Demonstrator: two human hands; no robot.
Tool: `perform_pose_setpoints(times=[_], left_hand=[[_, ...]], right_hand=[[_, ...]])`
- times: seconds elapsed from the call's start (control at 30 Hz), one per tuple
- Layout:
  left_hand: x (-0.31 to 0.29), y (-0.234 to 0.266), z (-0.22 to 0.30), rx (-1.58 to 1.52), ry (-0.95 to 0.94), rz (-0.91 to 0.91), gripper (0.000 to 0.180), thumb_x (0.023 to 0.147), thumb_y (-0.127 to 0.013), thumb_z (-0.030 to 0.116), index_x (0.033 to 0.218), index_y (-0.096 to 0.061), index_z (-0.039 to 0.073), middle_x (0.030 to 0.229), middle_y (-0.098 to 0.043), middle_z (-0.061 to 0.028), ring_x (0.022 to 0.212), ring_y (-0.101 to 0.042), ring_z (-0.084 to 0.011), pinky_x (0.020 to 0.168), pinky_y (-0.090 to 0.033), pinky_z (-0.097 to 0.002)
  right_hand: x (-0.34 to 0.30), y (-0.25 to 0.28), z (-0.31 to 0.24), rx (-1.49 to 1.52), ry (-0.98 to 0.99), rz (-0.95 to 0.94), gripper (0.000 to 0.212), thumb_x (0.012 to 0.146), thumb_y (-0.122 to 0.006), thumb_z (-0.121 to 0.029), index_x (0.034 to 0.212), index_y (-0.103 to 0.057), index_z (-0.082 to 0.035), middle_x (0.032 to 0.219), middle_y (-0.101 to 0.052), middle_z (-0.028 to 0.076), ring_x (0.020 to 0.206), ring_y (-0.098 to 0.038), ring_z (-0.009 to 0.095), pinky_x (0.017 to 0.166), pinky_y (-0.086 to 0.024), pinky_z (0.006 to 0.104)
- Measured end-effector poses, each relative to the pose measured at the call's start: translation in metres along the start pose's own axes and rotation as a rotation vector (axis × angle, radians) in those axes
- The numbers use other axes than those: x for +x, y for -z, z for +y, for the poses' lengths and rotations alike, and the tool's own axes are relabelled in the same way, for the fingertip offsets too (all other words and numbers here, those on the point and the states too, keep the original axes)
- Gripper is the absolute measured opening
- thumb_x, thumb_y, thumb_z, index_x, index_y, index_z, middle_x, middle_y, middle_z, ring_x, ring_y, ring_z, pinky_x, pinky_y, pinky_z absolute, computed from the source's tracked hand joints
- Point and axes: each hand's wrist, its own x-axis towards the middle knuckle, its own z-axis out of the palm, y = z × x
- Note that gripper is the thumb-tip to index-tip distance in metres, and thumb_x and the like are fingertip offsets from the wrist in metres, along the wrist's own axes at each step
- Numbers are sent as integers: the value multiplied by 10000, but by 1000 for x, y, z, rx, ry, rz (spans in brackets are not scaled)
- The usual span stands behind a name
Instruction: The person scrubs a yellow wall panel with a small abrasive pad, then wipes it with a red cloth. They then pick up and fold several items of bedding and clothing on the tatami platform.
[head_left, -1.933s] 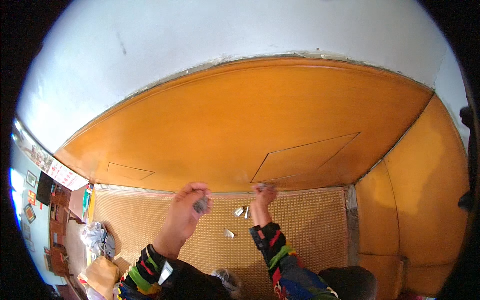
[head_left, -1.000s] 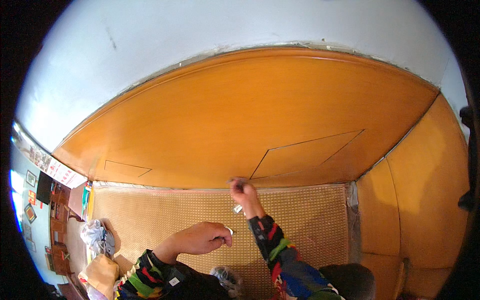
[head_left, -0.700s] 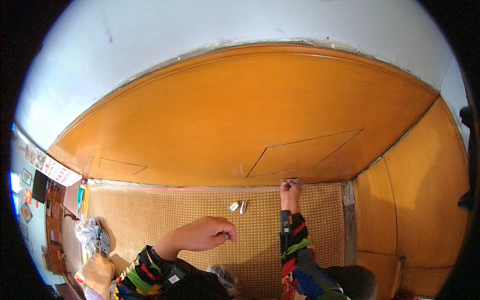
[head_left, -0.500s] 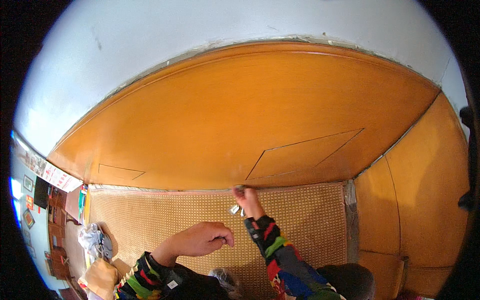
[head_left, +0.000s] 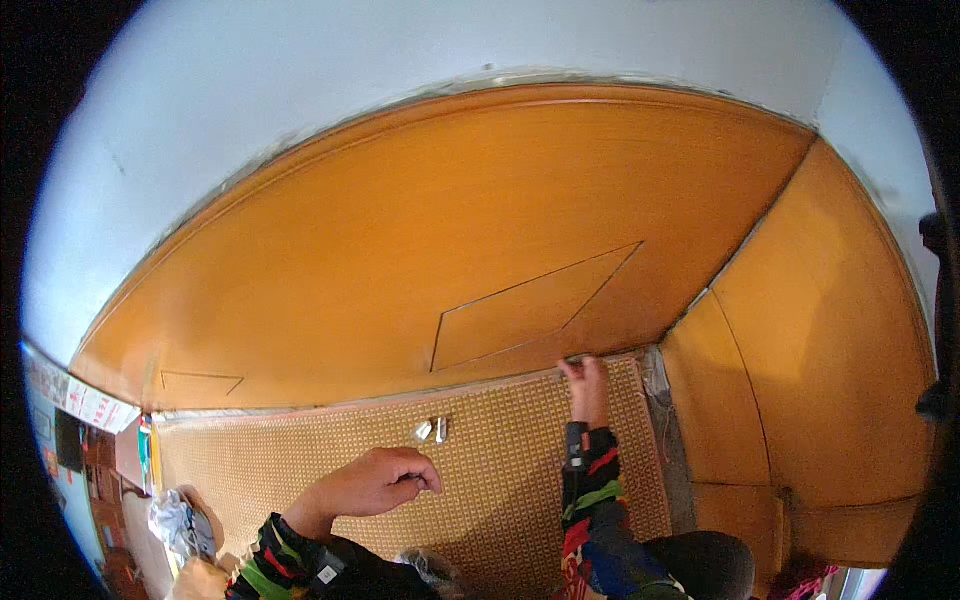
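My right hand (head_left: 587, 385) reaches far over the woven mat (head_left: 300, 450), its fingertips at the mat's back edge, where the orange wooden panel (head_left: 400, 220) meets it. Its fingers are pinched; a small dark thing seems to be at their tips, too small to make out. My left hand (head_left: 378, 482) hovers nearer to me above the mat, fingers loosely curled, with nothing visible in them. Two small silvery-white objects (head_left: 442, 430) lie close together on the mat, beyond my left hand. A thin dark line forms a slanted four-sided outline (head_left: 540, 300) low on the panel.
A second wooden panel (head_left: 830, 360) adjoins at a corner on the right. A smaller dark outline (head_left: 200, 380) marks the panel's left end. Crumpled pale plastic (head_left: 175, 522) sits at the mat's left edge. My dark-clothed knee (head_left: 700, 562) is at lower right.
My right hand has shifted right along the foot of the panel, away from the silvery objects. The view has turned rightward. My left hand has stayed loosely curled.
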Motion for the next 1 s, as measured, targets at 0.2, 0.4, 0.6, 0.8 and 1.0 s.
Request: perform_pose_setpoints(times=[0.2, 0.4, 0.6, 0.8, 1.0], left_hand=[[7, -3, 6, 11, 5, 23, 187, 877, -532, 18, 1025, -645, 37, 929, -633, -95, 826, -623, -187, 739, -510, -302], [11, -7, 7, -41, 86, 10, 168, 878, -551, 21, 1017, -646, 20, 896, -635, -54, 810, -602, -124, 715, -497, -273], [34, -16, 13, -173, 100, 2, 162, 881, -545, 16, 1016, -635, 9, 919, -633, -40, 823, -590, -106, 737, -492, -261], [30, -15, 22, -108, 102, 33, 160, 863, -541, -11, 982, -643, 17, 920, -632, -48, 863, -597, -127, 767, -480, -264], [32, -18, 27, -75, 103, 59, 155, 868, -541, -6, 988, -639, 9, 894, -633, -37, 825, -580, -106, 740, -474, -252]], right_hand=[[50, 20, -23, -141, 26, 285, 520, 955, -507, -182, 1405, -316, -4, 1372, -409, 143, 1144, -451, 273, 952, -427, 401], [-4, -75, 64, -194, 76, 334, 828, 921, -591, -309, 1504, -68, -39, 1535, -163, 186, 1331, -304, 306, 1082, -294, 422], [23, -52, 44, 185, -93, 327, 655, 919, -561, -208, 1462, -211, -106, 1218, -448, 78, 1048, -489, 227, 858, -452, 415], [118, 47, -34, -20, 287, 419, 610, 959, -495, -248, 1450, -239, 7, 1376, -407, 246, 1103, -509, 354, 919, -429, 448], [24, -71, 2, 46, 468, 371, 733, 970, -465, -343, 1480, -74, 10, 1522, -114, 222, 1364, -195, 323, 1107, -200, 427]])
